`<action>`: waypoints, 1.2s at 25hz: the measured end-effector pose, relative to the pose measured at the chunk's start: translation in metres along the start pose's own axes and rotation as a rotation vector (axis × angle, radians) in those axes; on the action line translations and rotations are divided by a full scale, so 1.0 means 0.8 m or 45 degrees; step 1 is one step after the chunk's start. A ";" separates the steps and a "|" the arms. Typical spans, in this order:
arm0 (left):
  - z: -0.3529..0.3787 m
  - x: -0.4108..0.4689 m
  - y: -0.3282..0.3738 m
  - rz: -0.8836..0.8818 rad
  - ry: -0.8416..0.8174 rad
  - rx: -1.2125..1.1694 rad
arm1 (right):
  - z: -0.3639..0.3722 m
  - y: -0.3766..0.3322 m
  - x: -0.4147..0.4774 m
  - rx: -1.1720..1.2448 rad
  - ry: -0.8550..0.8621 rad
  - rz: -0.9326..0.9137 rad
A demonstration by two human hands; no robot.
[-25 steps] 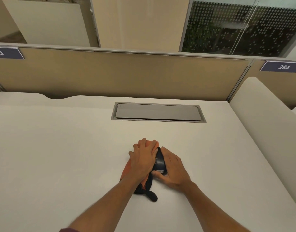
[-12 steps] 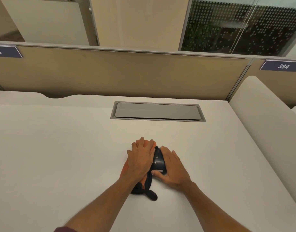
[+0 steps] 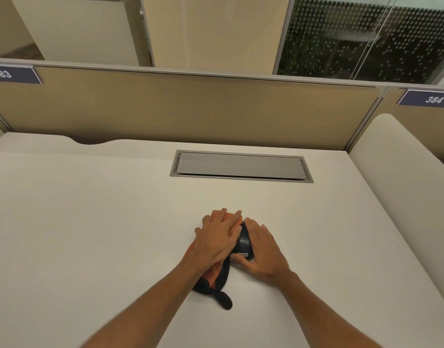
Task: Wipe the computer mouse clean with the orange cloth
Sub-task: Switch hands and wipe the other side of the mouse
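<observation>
A dark computer mouse (image 3: 244, 243) lies on the white desk (image 3: 90, 222), near its middle. My right hand (image 3: 262, 249) cups it from the right side, thumb at its near end. My left hand (image 3: 217, 238) lies flat, fingers spread, pressing the orange cloth (image 3: 212, 272) against the left side of the mouse. The cloth has a dark edge that trails toward me from under my left wrist. Most of the cloth is hidden under my left hand.
A grey cable hatch (image 3: 241, 166) is set flush in the desk beyond my hands. A tan partition (image 3: 190, 109) closes the back, and a white rounded divider (image 3: 404, 184) rises on the right. Bare desk surface stretches to the left.
My left hand with the cloth has slid slightly along the mouse's left side. My right hand and the mouse have hardly shifted.
</observation>
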State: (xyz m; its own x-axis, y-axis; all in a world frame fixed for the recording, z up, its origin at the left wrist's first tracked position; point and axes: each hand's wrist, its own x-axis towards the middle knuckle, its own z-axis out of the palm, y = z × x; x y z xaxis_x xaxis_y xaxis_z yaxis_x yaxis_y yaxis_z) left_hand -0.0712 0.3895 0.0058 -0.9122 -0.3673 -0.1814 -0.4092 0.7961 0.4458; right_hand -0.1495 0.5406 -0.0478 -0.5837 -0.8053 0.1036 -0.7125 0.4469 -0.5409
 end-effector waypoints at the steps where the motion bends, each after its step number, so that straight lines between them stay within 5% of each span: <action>1: -0.002 0.004 0.000 -0.012 -0.025 -0.044 | 0.000 0.001 0.000 -0.011 -0.002 0.001; 4: -0.012 0.009 -0.010 0.075 -0.064 -0.141 | -0.001 0.000 0.002 -0.031 0.011 -0.013; 8: -0.013 -0.003 -0.018 0.135 0.178 -0.307 | -0.003 -0.002 0.000 -0.032 0.014 -0.019; 19: -0.013 0.018 0.006 -0.081 0.195 -0.031 | -0.005 -0.005 -0.001 -0.046 -0.002 0.021; 30: -0.027 0.056 0.018 0.076 0.090 0.359 | -0.004 -0.003 -0.003 -0.025 -0.003 0.020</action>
State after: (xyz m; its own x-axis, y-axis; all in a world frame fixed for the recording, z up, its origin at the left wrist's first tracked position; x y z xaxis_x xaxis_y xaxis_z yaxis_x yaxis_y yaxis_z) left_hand -0.1173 0.3743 0.0231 -0.9352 -0.3407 -0.0967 -0.3534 0.9158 0.1910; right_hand -0.1474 0.5424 -0.0439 -0.5939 -0.7990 0.0936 -0.7110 0.4670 -0.5257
